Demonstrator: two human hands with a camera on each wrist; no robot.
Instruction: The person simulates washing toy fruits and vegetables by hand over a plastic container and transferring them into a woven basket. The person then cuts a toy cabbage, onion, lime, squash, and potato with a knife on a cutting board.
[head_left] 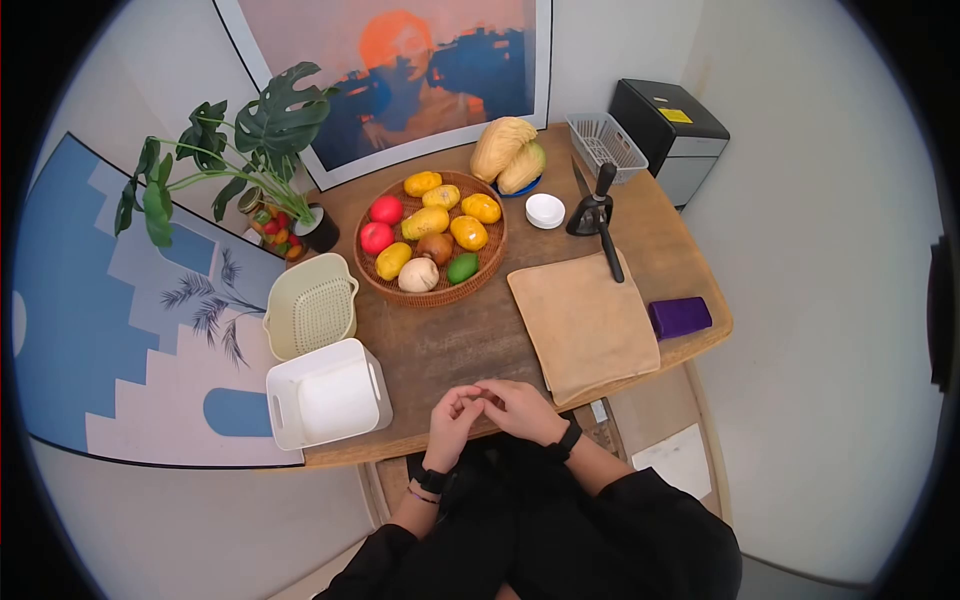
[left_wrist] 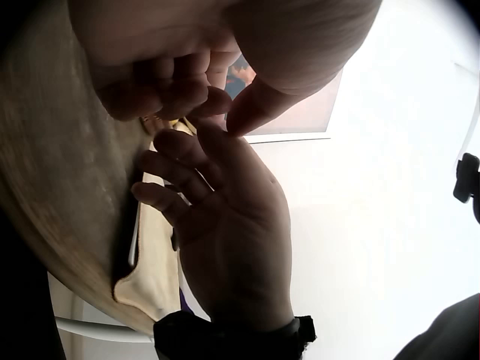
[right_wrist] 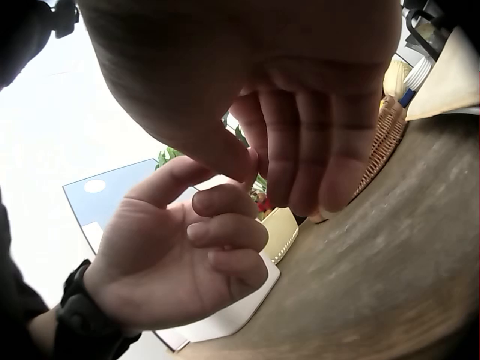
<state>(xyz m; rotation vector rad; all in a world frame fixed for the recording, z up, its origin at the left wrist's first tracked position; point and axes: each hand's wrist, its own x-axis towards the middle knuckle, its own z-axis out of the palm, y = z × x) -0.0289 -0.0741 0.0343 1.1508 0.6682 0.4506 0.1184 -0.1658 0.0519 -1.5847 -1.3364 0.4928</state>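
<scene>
Two bare hands, left [head_left: 456, 424] and right [head_left: 522, 408], touch at the fingertips at the table's [head_left: 440, 345] near edge. Beyond, a round wicker basket [head_left: 364, 272] holds fruit [head_left: 393, 261]; leftward sit an empty-looking white bin [head_left: 328, 395] and green colander [head_left: 312, 305].

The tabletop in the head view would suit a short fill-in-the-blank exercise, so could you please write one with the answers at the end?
The number of red fruits in the wicker basket is ____.
The colour of the small folded item beside the tan cloth is ____.
The white bin is farther from the right hand than from the ____ hand.

Missing words: two; purple; left.
</scene>
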